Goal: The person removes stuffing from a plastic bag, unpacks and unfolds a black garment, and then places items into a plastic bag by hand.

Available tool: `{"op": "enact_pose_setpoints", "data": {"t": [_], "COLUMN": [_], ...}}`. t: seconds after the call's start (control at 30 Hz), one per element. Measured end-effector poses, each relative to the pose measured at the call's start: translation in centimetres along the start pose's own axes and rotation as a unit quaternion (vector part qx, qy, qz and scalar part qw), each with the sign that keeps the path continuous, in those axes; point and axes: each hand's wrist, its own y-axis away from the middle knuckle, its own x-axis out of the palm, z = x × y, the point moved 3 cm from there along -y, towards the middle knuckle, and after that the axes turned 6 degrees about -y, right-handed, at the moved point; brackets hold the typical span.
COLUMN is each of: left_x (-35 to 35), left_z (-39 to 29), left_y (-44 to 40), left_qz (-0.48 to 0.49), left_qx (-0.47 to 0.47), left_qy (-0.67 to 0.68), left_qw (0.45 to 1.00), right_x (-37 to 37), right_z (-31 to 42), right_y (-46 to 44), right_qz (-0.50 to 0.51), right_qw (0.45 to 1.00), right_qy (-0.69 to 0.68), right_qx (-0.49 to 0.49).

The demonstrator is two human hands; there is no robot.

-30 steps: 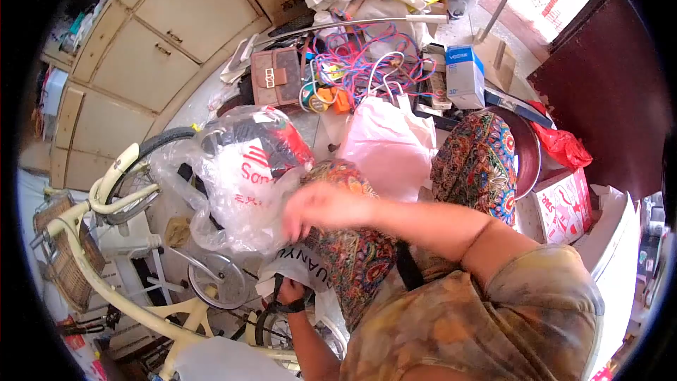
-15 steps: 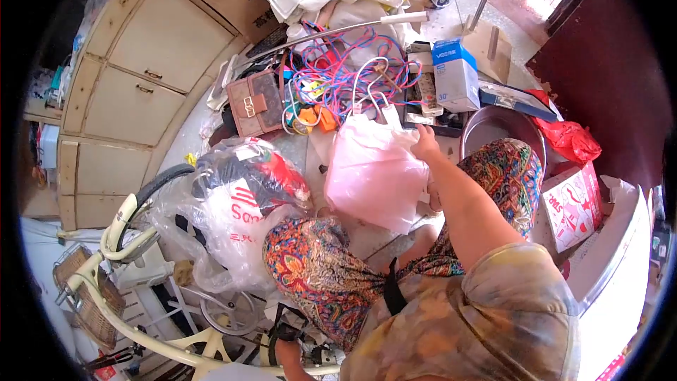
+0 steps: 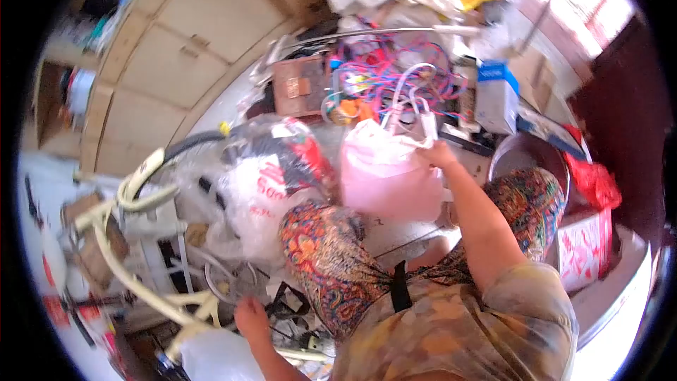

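My right hand is closed on the upper right rim of a pink bag with white handles, standing on the floor between my legs. My left hand is low on the left, beside the cream bicycle frame and near some black straps; its fingers are blurred. A clear plastic bag with red print and dark and red contents lies left of the pink bag. Behind it are a brown satchel and a tangle of pink and blue cord.
A blue and white box, a metal basin and a red plastic bag are on the right. A pink and white carton sits near my knee. Cream cabinets line the back left.
My right hand has come from over my left knee to the pink bag's rim. My left hand has risen from low beside the bicycle, away from the white printed bag it held earlier. The view has shifted.
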Motion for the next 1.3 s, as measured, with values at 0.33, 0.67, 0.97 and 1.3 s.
{"op": "enact_pose_setpoints", "data": {"t": [0.33,0.67,0.97,1.3], "left_x": [-0.6,6.6,0.3,0.4], "left_z": [-0.1,-1.7,5.5,5.4], "left_y": [-13.0,-16.7,-13.8,-11.8], "left_qz": [-0.258,-0.09,-0.368,-0.156], "left_qx": [-0.007,-0.094,-0.088,-0.179], "left_qy": [0.164,0.338,0.423,0.622], "left_qw": [0.952,0.932,0.823,0.746], "right_x": [-5.2,-2.5,7.5,27.9], "right_z": [15.8,24.8,31.0,25.9], "right_y": [6.0,13.3,17.4,23.4], "right_qz": [-0.069,0.016,0.216,0.203], "right_qw": [0.934,0.894,0.851,0.892], "right_qy": [-0.154,-0.361,-0.422,-0.115], "right_qx": [-0.314,-0.264,-0.225,-0.388]}}
